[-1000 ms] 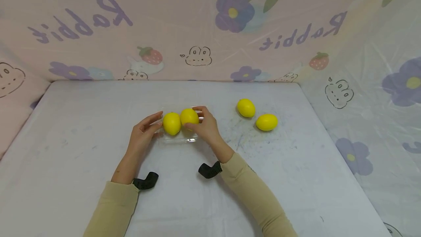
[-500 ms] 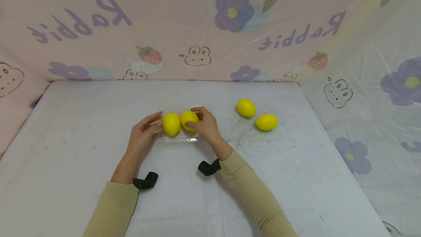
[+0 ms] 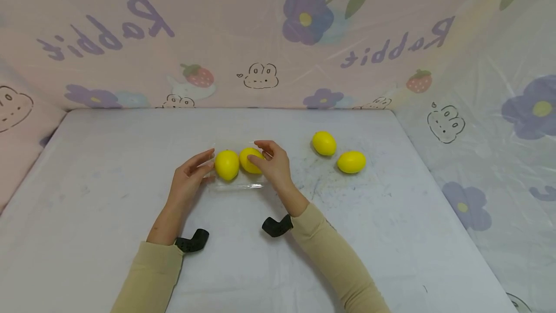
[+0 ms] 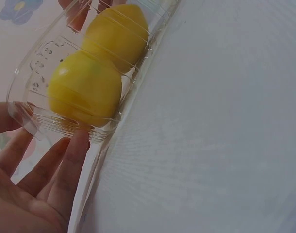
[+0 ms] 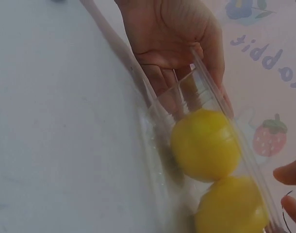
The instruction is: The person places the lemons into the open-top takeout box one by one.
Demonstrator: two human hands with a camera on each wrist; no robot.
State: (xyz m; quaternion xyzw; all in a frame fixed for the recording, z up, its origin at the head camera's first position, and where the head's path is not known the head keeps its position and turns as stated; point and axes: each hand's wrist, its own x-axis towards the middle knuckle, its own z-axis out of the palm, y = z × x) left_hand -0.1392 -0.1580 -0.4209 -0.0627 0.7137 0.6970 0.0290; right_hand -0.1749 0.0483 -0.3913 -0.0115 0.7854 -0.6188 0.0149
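Note:
A clear plastic box [image 3: 234, 186] sits on the table with two yellow lemons side by side in it: a left lemon [image 3: 227, 165] and a right lemon [image 3: 251, 164]. My left hand [image 3: 187, 177] holds the box's left end; in the left wrist view the fingers [image 4: 56, 170] lie against the ribbed end wall. My right hand [image 3: 278, 165] is at the other end, its thumb overlapping the right lemon in the head view. In the right wrist view, fingertips [image 5: 289, 174] of this hand stand spread, apart from the nearer lemon [image 5: 230, 208]. Its palm is hidden.
Two more lemons lie on the table to the right, one farther back [image 3: 324, 143] and one nearer [image 3: 351, 162]. A white cloth [image 3: 108, 206] covers the table. Printed sheets [image 3: 208, 23] hang behind and at the sides. A black wrist mount [image 3: 277, 226] projects from each sleeve.
The right lemon has dropped slightly lower and to the right in the box. The right fingers have spread away from it a little. The left hand has kept its place.

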